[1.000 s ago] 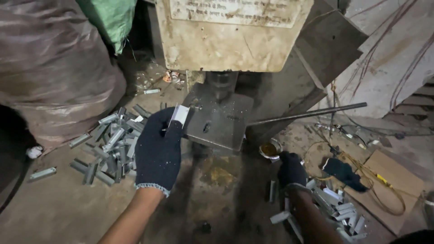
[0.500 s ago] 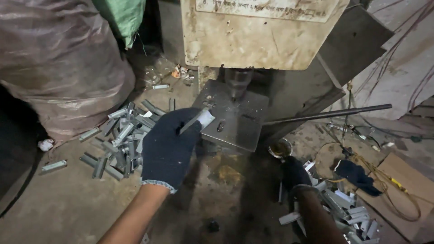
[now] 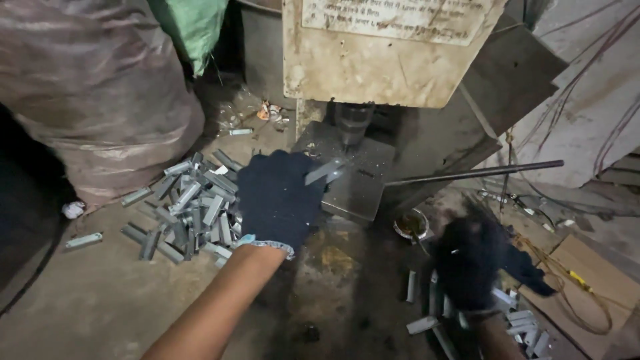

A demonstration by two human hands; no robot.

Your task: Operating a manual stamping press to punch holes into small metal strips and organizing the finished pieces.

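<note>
Showing two dark-gloved hands, left hand (image 3: 279, 200) and right hand (image 3: 470, 263), one flat metal strip (image 3: 328, 171) pinched in the left, one press machine (image 3: 387, 50), one long steel rod (image 3: 473, 173), one small round tin (image 3: 410, 225), and two heaps of metal pieces, the left heap (image 3: 190, 213) and the right heap (image 3: 520, 327), both too jumbled for counting.

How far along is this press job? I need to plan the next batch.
Likely done: a pile of metal pieces lies left of the press plate. In hand: the gloved left hand holds one metal strip at the plate. Probably left: more pieces under the gloved right hand.
</note>
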